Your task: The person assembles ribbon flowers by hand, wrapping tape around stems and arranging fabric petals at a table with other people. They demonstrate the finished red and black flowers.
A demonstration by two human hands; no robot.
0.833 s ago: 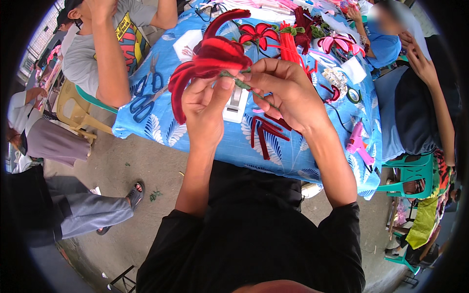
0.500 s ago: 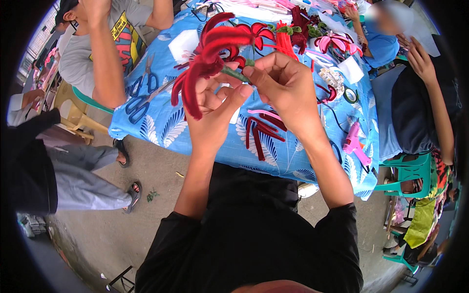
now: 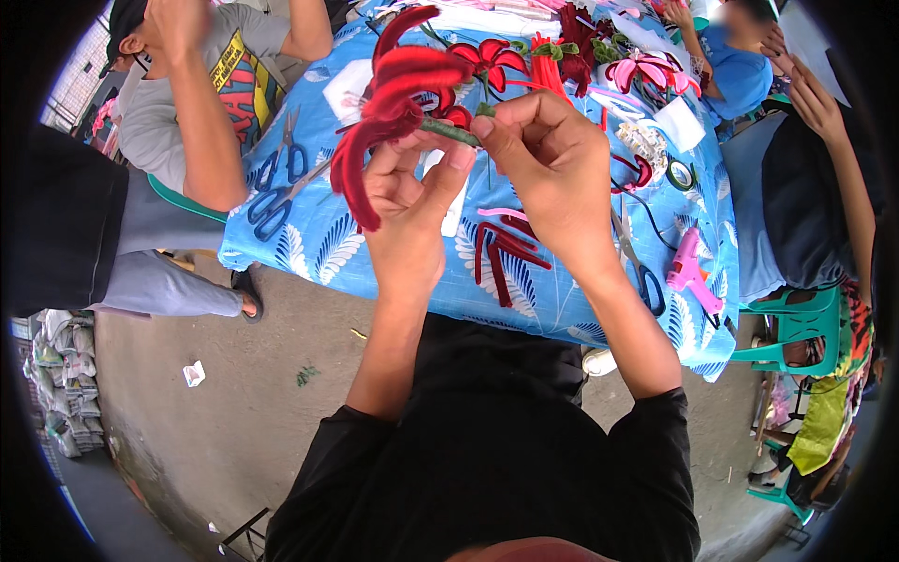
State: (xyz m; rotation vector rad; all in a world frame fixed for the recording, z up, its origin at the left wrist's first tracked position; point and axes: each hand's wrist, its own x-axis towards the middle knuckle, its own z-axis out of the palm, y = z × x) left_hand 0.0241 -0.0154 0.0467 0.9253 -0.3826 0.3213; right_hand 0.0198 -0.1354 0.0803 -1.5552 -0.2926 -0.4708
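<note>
A large dark-red fuzzy flower (image 3: 403, 94) with curved petals tilts leftward on a green-wrapped stem (image 3: 442, 127). My left hand (image 3: 412, 197) is closed round the stem just below the flower head. The thumb and index finger of my right hand (image 3: 548, 164) pinch the stem's right end, where a small green piece shows. Beyond my hands on the blue patterned table (image 3: 328, 262) lie loose red fuzzy strips (image 3: 501, 253), other finished-looking flowers (image 3: 492, 64) and a white object, mostly hidden by my left hand.
Scissors lie left (image 3: 272, 211) and right (image 3: 646, 286), with a pink glue gun (image 3: 691, 272) and tape roll (image 3: 681, 175). Co-workers sit at left (image 3: 220, 122) and right (image 3: 796, 215). A standing person (image 3: 66, 225) is at far left, near stacked bags (image 3: 64, 384) and green chairs (image 3: 796, 332) stand right.
The flower has tilted a little and the stem now lies more level, while my right hand is slightly higher. The standing person at left has walked away from me, uncovering the stacked bags.
</note>
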